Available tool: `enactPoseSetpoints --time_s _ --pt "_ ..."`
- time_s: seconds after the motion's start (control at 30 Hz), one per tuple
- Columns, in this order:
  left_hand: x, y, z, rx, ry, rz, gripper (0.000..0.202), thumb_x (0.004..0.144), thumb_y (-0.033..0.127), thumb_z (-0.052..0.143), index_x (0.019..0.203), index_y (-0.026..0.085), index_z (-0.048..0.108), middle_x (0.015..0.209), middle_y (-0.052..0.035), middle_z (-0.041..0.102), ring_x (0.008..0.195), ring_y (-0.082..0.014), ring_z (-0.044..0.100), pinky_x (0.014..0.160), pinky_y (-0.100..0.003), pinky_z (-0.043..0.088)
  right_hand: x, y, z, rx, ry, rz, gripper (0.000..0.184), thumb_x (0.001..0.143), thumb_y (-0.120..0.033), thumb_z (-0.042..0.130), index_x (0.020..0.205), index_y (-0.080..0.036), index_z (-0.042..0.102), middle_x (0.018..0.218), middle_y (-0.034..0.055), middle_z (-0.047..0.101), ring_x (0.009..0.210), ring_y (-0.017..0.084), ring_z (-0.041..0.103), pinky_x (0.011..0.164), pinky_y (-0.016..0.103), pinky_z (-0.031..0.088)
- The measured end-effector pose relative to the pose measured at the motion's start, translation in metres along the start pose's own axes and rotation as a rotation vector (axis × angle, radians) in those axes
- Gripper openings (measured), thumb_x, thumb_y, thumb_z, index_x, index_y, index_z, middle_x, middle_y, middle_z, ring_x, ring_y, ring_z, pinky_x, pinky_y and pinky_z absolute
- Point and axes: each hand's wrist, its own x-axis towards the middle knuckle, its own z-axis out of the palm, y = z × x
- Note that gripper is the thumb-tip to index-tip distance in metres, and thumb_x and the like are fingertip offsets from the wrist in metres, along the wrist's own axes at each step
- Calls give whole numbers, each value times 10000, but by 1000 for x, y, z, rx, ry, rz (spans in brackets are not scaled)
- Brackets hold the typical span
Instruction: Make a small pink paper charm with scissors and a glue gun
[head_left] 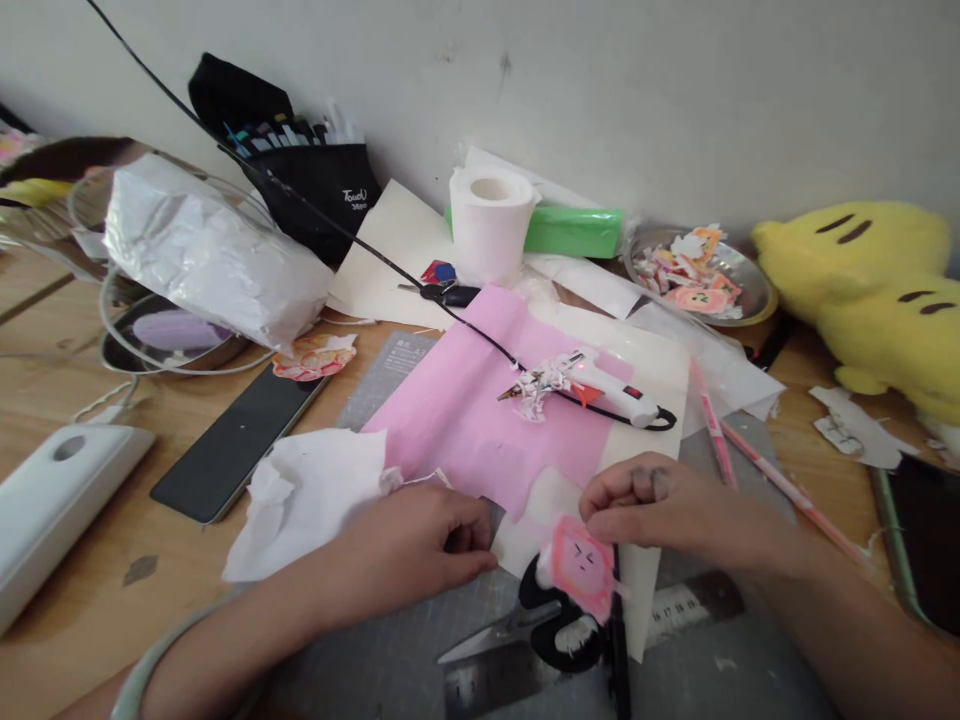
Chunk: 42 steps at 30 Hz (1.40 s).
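My right hand [645, 505] is closed, thumb and fingertips pinching the upper edge of a pink paper cutout [579, 568] with a small drawn face. The cutout hangs tilted over the black handles of a pair of scissors [551, 625], whose blade points left. To its left, my left hand [442, 535] is loosely curled, a gap showing between thumb and fingers and nothing visible in it. Crumpled white tissue [307, 490] lies beside that wrist. Above both hands, a white glue gun [600, 385] with scraps stuck around its nozzle rests on pink paper [457, 400].
A metal ruler [697, 605] lies on the grey cutting mat [360, 640]. At the back stand a white paper roll [493, 225] and a bowl [761, 290] of paper scraps. A dark phone [240, 445] lies left, a yellow plush toy [862, 290] right. A black cable [337, 225] crosses above.
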Motion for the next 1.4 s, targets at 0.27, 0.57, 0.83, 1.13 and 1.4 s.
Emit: enactPoseSetpoints --time_s 0.27,0.57,0.83,1.13,1.4 --pt "1 2 5 -283 16 0 212 846 362 477 842 192 603 735 27 602 654 -113 525 570 -204 367 0 0 1 121 -36 19 224 695 -374 669 762 -161 666 621 -50 528 525 67 382 501 211 275" --pt "4 3 4 -527 43 -42 308 836 425 421 834 178 605 807 -4 603 755 -156 537 660 -245 411 10 3 17 56 -24 -23 150 759 -308 617 759 -159 630 652 -43 548 602 86 484 593 205 377" --pt "5 2 7 -594 19 -37 264 818 404 468 800 176 600 797 0 581 762 -150 517 691 -252 404 13 6 18 57 -18 -61 185 787 -332 610 758 -150 626 636 -46 535 588 76 465 568 191 366" --pt "2 5 2 -703 28 -94 320 837 438 438 757 171 596 594 49 418 569 -104 384 530 -216 303 10 4 20 -120 92 -126 187 804 -347 593 762 -167 621 585 -64 427 551 72 369 510 190 298" --pt "2 4 4 -886 133 -5 365 871 385 360 758 173 635 478 76 345 455 -91 274 498 -225 247 6 3 25 -230 90 -159 218 821 -383 573 790 -183 653 555 -65 367 523 77 324 474 204 259"
